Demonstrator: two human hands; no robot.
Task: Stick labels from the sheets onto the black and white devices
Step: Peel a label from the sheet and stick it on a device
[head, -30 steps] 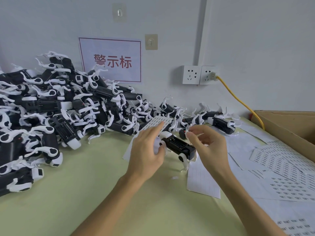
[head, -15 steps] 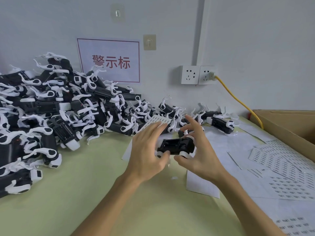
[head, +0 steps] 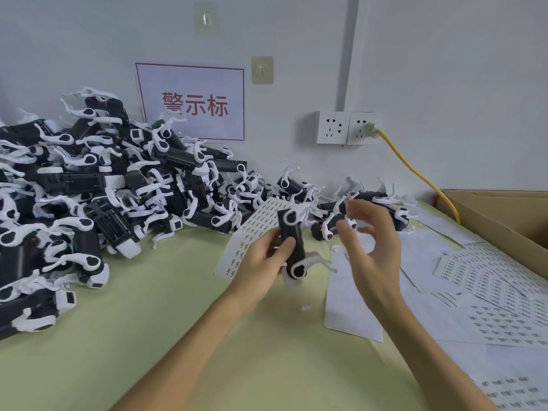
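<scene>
A left hand gripped one black and white device over the green table, its long axis running away from the body. Just to its right the right hand hovered, fingers loosely spread and blurred, seemingly empty. A label sheet lay directly behind the left hand; the device pile rose farther left.
</scene>
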